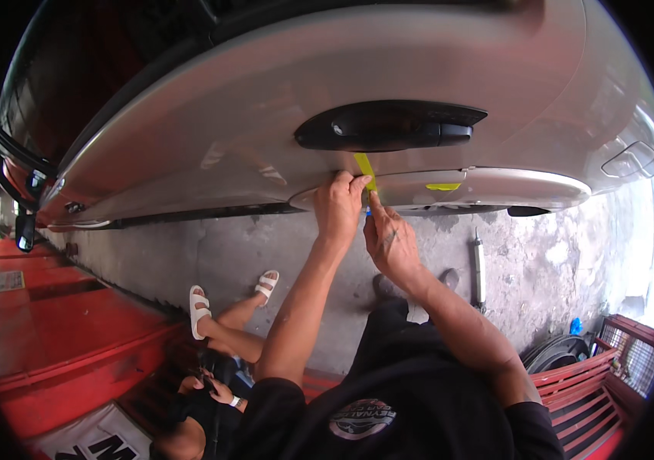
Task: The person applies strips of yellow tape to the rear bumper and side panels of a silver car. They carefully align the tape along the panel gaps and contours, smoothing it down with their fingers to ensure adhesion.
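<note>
A silver car panel (265, 115) spans the view in front of me, with a black door handle (376, 126) on it. Below the handle, a strip of yellow tape (363, 162) runs down toward the panel's lower edge. My left hand (338, 205) is closed at the strip, its thumb on the tape's left side. At the strip's lower end is my right hand (394, 244), index finger stretched up and the other fingers curled. A small blue bit shows beside that finger; what it belongs to is hidden. A shorter yellow tape piece (443, 186) sticks to the panel farther right.
A person (223, 368) in white sandals sits on the left, holding a phone-like thing. Red cabinets (74, 330) stand beyond. A grey tube-shaped tool (480, 268) lies on the concrete floor at right, near a red slatted bench (580, 391) and a round dark object (553, 354).
</note>
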Tool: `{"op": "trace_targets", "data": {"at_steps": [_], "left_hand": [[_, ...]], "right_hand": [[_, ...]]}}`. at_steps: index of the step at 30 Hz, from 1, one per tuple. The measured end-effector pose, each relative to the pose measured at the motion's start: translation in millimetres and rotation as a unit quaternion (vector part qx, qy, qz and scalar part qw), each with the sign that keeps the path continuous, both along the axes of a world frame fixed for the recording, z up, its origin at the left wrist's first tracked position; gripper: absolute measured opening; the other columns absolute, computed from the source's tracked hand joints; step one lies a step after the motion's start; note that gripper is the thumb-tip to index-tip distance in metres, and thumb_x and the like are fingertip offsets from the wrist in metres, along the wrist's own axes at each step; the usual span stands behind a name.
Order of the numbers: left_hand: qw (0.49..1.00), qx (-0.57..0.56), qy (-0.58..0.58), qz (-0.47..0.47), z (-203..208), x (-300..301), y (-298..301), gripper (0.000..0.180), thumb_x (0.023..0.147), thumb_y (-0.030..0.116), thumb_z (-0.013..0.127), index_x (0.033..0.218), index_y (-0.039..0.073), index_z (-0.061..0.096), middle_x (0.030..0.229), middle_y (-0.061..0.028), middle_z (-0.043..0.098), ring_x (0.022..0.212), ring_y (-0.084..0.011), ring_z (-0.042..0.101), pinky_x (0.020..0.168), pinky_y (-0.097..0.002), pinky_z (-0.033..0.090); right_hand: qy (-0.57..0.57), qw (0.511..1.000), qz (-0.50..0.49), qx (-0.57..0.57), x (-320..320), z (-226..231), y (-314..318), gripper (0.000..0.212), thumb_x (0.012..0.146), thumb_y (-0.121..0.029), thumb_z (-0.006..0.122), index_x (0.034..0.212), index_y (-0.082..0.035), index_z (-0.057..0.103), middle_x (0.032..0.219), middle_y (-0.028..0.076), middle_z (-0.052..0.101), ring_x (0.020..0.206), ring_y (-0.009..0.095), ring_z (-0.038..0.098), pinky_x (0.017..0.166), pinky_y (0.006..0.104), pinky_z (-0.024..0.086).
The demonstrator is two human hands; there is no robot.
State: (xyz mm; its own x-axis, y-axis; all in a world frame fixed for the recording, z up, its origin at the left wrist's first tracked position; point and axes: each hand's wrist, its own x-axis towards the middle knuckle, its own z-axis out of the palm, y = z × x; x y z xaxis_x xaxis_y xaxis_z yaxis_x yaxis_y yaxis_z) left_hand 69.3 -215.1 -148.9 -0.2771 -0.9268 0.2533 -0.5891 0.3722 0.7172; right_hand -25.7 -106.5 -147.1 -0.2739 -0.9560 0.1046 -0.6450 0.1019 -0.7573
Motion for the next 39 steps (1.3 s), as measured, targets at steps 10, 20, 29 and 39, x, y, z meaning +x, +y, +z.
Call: {"op": "trace_targets", "data": {"at_steps": [10,20,29,39], "left_hand": [[1.0,0.003,0.001,-0.006,4.7,0.3,4.8,0.034,0.085,0.024,0.091,0.086,-0.002,0.069,0.074,-0.0209,0.07,0.065,-0.0348,0.068,0.062,-0.0459,0.051],[0.995,-0.098,-0.007,-0.023,-12.6,-0.9,4.9,0.037,0.086,0.023,0.09,0.084,0.001,0.061,0.074,-0.0179,0.066,0.066,-0.04,0.064,0.061,-0.0485,0.05],[0.985,-0.167,-0.036,-0.003,-17.4,-9.1,1.5,0.037,0.085,0.023,0.091,0.085,0.003,0.06,0.078,-0.015,0.066,0.07,-0.0361,0.065,0.064,-0.0483,0.05],[0.972,0.07,0.201,0.104,-38.0,-19.8,25.6,0.039,0.09,0.027,0.09,0.082,0.0,0.064,0.064,-0.0136,0.067,0.055,-0.0237,0.061,0.056,-0.0391,0.047]], "right_hand": [[0.005,1.0,0.009,0.027,-1.1,5.4,-0.6,0.052,0.101,-0.006,0.06,0.15,0.007,0.053,0.097,0.03,0.069,0.088,0.049,0.069,0.078,0.0573,0.055],[0.006,0.999,-0.015,-0.046,1.1,-16.0,6.4,0.051,0.103,-0.01,0.061,0.151,0.005,0.053,0.096,0.03,0.071,0.079,0.047,0.072,0.07,0.0538,0.058],[-0.247,0.943,0.123,0.187,-2.4,-79.8,37.2,0.049,0.095,-0.007,0.065,0.143,-0.001,0.064,0.08,0.025,0.069,0.071,0.045,0.068,0.07,0.0501,0.055],[0.092,0.981,0.136,0.099,-66.4,54.6,5.2,0.08,0.084,-0.01,0.066,0.162,-0.011,0.047,0.079,0.029,0.07,0.077,0.049,0.071,0.075,0.0571,0.057]]}}
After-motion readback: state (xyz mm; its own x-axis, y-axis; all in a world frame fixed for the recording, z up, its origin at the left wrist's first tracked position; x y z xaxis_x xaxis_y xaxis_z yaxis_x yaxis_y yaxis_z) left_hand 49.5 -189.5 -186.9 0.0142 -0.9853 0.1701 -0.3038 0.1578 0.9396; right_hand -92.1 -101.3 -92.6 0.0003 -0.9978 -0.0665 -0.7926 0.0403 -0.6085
